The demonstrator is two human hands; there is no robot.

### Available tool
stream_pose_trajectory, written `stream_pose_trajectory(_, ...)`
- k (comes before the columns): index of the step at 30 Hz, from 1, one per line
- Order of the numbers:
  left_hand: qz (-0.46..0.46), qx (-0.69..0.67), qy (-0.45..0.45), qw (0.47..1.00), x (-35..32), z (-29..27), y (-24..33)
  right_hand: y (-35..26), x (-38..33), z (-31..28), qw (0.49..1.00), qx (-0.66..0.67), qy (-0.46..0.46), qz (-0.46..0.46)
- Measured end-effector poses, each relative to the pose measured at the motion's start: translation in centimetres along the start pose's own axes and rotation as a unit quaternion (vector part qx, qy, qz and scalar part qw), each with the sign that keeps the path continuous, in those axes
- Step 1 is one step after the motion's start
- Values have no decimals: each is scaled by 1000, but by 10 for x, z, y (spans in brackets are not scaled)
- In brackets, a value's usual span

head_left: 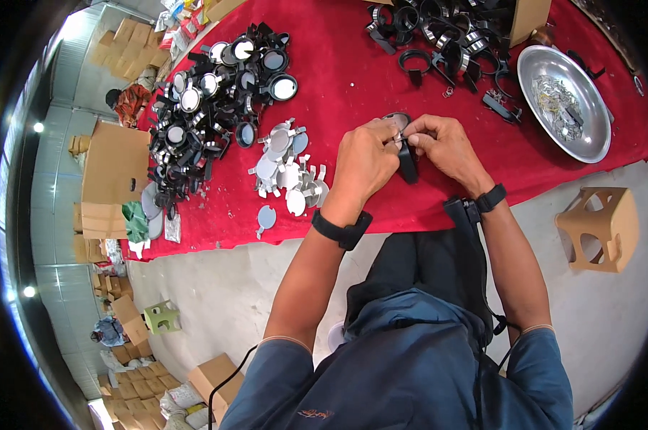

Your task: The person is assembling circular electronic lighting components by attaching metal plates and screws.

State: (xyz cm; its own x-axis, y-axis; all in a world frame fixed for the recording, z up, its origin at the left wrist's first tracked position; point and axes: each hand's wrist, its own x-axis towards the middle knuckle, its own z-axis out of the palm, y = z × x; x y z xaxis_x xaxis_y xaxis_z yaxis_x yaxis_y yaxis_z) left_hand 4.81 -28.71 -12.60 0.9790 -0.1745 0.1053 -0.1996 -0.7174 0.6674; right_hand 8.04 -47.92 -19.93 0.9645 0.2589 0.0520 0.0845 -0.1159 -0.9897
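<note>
Both my hands meet over the near middle of the red-covered table. My left hand (pixel 367 161) is closed around a black ring-headed part (pixel 408 166), whose stem points toward me and whose round head shows beyond the fingers. My right hand (pixel 447 149) pinches at the part's middle, thumb and forefinger together; whatever lies between these fingertips is too small to make out. Left of my left hand lies a loose heap of flat grey discs with tabs (pixel 288 174). One grey disc (pixel 267 217) rests apart, close to the near table edge.
Black ring parts with round discs (pixel 188 100) form a big pile at left. More black rings (pixel 453 46) lie at the far right beside a cardboard box (pixel 530 21). A steel bowl (pixel 596 132) holds small metal pieces. A tan stool (pixel 598 228) stands at right.
</note>
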Motion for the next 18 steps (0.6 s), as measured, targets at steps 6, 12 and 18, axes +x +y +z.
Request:
stream_pose_trajectory(6, 27, 16, 1, 999, -1, 5, -13, 2, -8, 7, 997, 77, 22, 17)
stream_pose_trajectory(12, 19, 40, -20, 999, 4, 5, -6, 0, -11, 5, 986, -46, 78, -142)
stream_pose_trajectory(18, 48, 38, 15, 998, 4, 10, -10, -1, -10, 5, 987, -50, 64, -137)
